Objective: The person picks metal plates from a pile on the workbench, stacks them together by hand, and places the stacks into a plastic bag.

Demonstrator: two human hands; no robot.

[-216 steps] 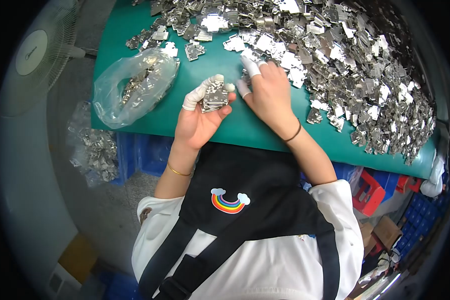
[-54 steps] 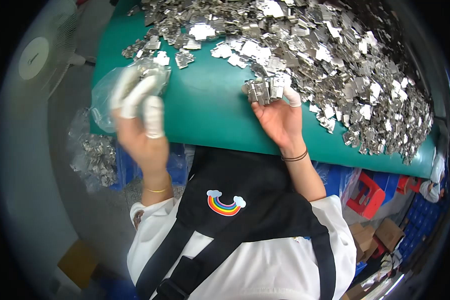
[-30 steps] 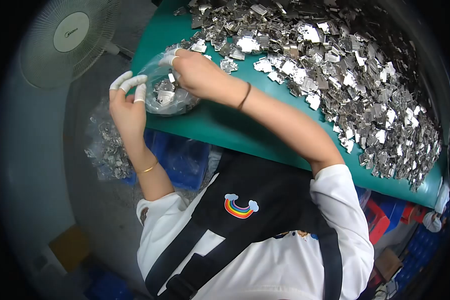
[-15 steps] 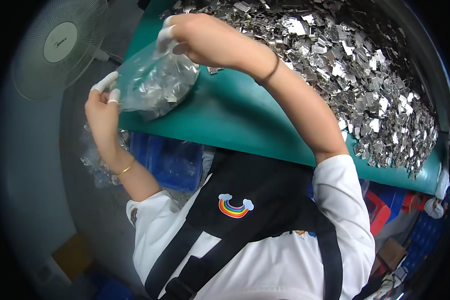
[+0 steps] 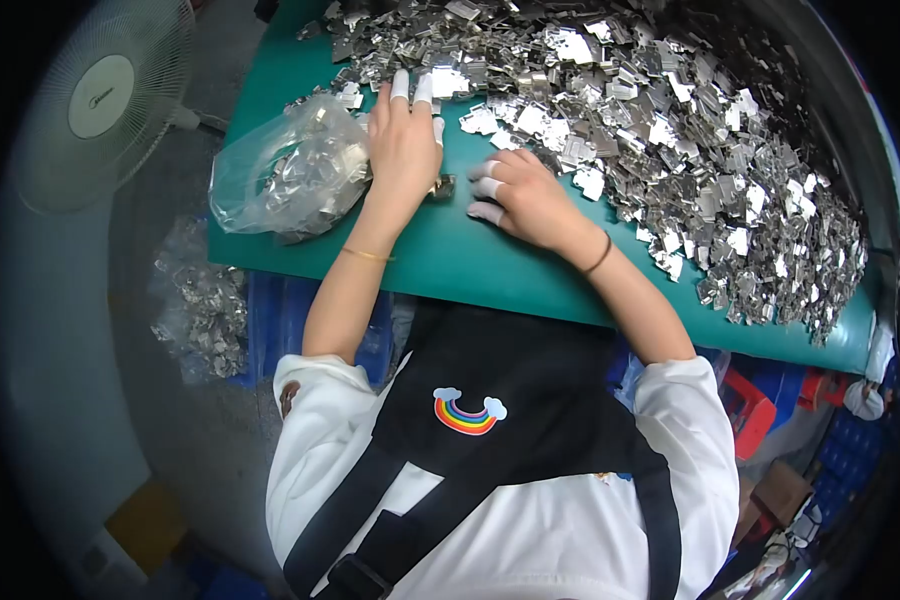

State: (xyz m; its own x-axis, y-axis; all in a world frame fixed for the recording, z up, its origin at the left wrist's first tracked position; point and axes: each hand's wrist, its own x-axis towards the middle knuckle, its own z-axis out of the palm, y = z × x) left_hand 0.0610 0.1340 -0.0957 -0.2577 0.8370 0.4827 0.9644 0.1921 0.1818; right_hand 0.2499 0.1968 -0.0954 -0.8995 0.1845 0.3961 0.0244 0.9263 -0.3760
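My left hand lies over the green table, its covered fingertips stretched out at the near edge of the heap of metal parts. A small metal piece shows beside that palm. My right hand is low over the table, fingers apart and slightly bent, with nothing visible in it. White covers are on several fingertips of both hands. The clear plastic bag, with metal parts inside, rests on the table just left of my left hand, not held.
A fan stands at the far left. Below the table's left edge are another bag of metal parts and a blue bin. A red stool and cardboard boxes are at the lower right.
Both hands have let go of the bag, which now lies slumped on the table. My left hand has moved right to the heap's edge, and my right hand has come right and nearer.
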